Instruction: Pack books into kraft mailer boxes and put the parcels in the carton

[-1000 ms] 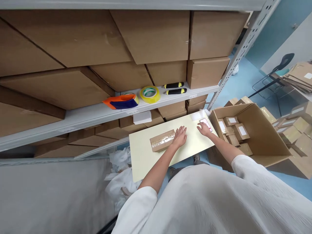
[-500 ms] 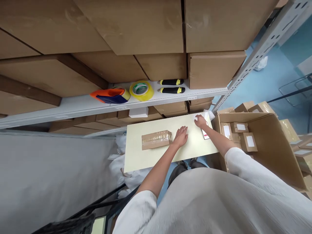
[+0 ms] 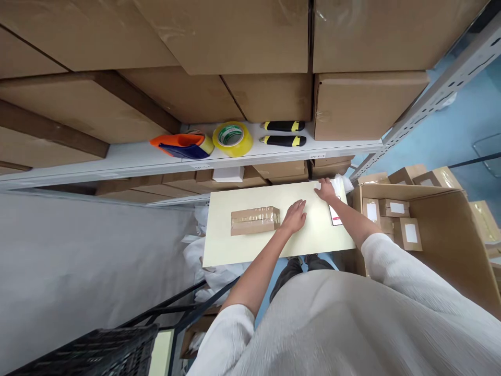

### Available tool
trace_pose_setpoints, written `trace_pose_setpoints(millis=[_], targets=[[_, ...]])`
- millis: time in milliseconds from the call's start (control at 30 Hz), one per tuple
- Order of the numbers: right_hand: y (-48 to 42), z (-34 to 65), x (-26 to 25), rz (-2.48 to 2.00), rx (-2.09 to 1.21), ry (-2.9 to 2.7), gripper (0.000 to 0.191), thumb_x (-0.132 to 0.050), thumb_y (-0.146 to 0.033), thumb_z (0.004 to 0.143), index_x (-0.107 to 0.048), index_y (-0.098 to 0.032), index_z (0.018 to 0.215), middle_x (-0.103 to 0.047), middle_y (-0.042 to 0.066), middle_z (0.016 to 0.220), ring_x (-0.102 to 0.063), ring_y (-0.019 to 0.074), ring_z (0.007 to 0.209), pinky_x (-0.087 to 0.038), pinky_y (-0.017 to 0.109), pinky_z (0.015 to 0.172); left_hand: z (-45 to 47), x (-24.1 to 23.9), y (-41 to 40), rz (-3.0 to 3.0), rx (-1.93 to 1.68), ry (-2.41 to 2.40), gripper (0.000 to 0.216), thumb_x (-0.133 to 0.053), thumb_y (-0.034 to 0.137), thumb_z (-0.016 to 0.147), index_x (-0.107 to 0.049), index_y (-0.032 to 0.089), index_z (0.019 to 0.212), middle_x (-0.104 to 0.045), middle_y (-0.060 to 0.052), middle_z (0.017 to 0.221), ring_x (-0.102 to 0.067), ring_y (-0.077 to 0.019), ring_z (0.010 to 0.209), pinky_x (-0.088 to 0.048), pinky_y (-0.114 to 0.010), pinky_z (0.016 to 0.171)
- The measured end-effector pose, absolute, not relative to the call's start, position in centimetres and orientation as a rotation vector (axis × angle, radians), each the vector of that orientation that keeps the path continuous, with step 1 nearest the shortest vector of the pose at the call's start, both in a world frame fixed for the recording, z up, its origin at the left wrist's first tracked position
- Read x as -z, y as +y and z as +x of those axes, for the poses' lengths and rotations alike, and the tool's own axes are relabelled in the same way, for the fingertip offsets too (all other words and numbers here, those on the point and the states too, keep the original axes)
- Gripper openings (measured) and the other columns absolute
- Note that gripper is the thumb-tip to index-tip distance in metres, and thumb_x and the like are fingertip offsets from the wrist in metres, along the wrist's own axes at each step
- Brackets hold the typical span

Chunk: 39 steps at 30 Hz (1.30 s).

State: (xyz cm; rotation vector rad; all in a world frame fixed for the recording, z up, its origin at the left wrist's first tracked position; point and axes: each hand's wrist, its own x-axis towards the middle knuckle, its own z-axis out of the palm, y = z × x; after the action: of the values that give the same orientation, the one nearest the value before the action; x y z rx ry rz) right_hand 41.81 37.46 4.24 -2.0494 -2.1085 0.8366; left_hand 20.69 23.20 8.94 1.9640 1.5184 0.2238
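A small taped cardboard box (image 3: 255, 220) lies on a pale yellow board (image 3: 235, 245) below the shelf. My left hand (image 3: 295, 215) rests flat on the board just right of the box, fingers spread, holding nothing. My right hand (image 3: 325, 189) reaches to the board's far right corner, fingers down on a white sheet (image 3: 340, 183) there; I cannot make out whether it grips it. A white label with a red mark (image 3: 335, 216) lies beside my right forearm.
The shelf (image 3: 129, 163) above carries an orange tape dispenser (image 3: 180, 145), a yellow tape roll (image 3: 232, 138) and two black-and-yellow knives (image 3: 283, 133). An open carton (image 3: 442, 219) of small labelled boxes stands at the right. A black basket (image 3: 90, 350) sits lower left.
My right hand has moved from the label up to the board's far right corner. The left hand stays next to the box. The view has tilted further down.
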Motion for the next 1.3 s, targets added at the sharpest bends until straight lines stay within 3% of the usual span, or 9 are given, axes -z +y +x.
trace_pose_setpoints(millis=[133, 367, 533, 700, 867, 1100, 1300], targets=[[37.3, 43.0, -5.8, -2.155, -0.786, -2.07, 0.036, -0.068, -0.041, 0.1, -0.073, -0.017, 0.127, -0.064, 0.019, 0.137, -0.068, 0.032, 0.117, -0.055, 0.041, 0.101, 21.8, -9.1, 24.1, 1.968, -0.221, 1.497, 0.061, -0.045, 0.027, 0.106, -0.045, 0.012, 0.165, -0.044, -0.017, 0.173, -0.039, -0.0309, 0.162, -0.033, -0.049, 0.134], [36.9, 46.8, -8.6, -2.055, -0.887, -2.148, 0.033, -0.057, -0.029, 0.103, -0.081, -0.018, 0.123, -0.078, 0.013, 0.125, -0.071, 0.0269, 0.112, -0.054, 0.032, 0.095, 25.0, -9.3, 27.3, 1.83, -0.371, 1.457, 0.052, -0.051, 0.03, 0.106, -0.057, 0.019, 0.157, -0.06, -0.013, 0.161, -0.055, -0.0297, 0.15, -0.044, -0.048, 0.128], [36.3, 48.8, -9.7, -1.913, -0.872, -2.151, 0.03, -0.056, -0.027, 0.103, -0.084, -0.019, 0.112, -0.079, 0.01, 0.118, -0.072, 0.0246, 0.106, -0.054, 0.03, 0.093, 28.3, -9.2, 30.9, 1.59, -0.528, 1.458, 0.045, -0.06, 0.023, 0.103, -0.065, 0.019, 0.148, -0.069, -0.013, 0.15, -0.071, -0.0258, 0.129, -0.056, -0.043, 0.116], [36.1, 49.8, -9.5, -1.799, -0.91, -2.095, 0.025, -0.062, -0.027, 0.1, -0.084, -0.02, 0.11, -0.078, 0.008, 0.105, -0.071, 0.022, 0.096, -0.054, 0.03, 0.093, 31.5, -9.1, 33.5, 1.35, -0.647, 1.511, 0.049, -0.068, 0.016, 0.098, -0.064, 0.021, 0.147, -0.076, -0.013, 0.137, -0.075, -0.0234, 0.122, -0.058, -0.042, 0.112], [36.3, 50.2, -8.8, -1.655, -0.965, -2.034, 0.019, -0.068, -0.026, 0.097, -0.085, -0.02, 0.101, -0.074, 0.006, 0.094, -0.068, 0.0201, 0.087, -0.054, 0.031, 0.088, 32.8, -9.1, 34.2, 1.212, -0.713, 1.545, 0.042, -0.077, 0.018, 0.092, -0.07, 0.023, 0.133, -0.082, -0.009, 0.115, -0.08, -0.0209, 0.099, -0.06, -0.035, 0.099], [36.6, 50.1, -8.5, -1.617, -1.014, -1.981, 0.012, -0.072, -0.021, 0.09, -0.083, -0.02, 0.095, -0.074, 0.005, 0.09, -0.066, 0.0195, 0.085, -0.052, 0.03, 0.083, 32.6, -9.3, 34.4, 1.226, -0.694, 1.599, 0.03, -0.08, 0.021, 0.09, -0.074, 0.025, 0.119, -0.083, -0.005, 0.105, -0.079, -0.0214, 0.099, -0.058, -0.033, 0.096], [36.7, 50.1, -8.9, -1.627, -1.068, -1.906, 0.011, -0.076, -0.027, 0.087, -0.08, -0.018, 0.092, -0.073, 0.003, 0.084, -0.063, 0.0172, 0.077, -0.047, 0.028, 0.073, 32.7, -9.5, 34.4, 1.267, -0.676, 1.626, 0.036, -0.073, 0.01, 0.088, -0.075, 0.025, 0.12, -0.085, -0.004, 0.105, -0.079, -0.0212, 0.103, -0.056, -0.031, 0.096]])
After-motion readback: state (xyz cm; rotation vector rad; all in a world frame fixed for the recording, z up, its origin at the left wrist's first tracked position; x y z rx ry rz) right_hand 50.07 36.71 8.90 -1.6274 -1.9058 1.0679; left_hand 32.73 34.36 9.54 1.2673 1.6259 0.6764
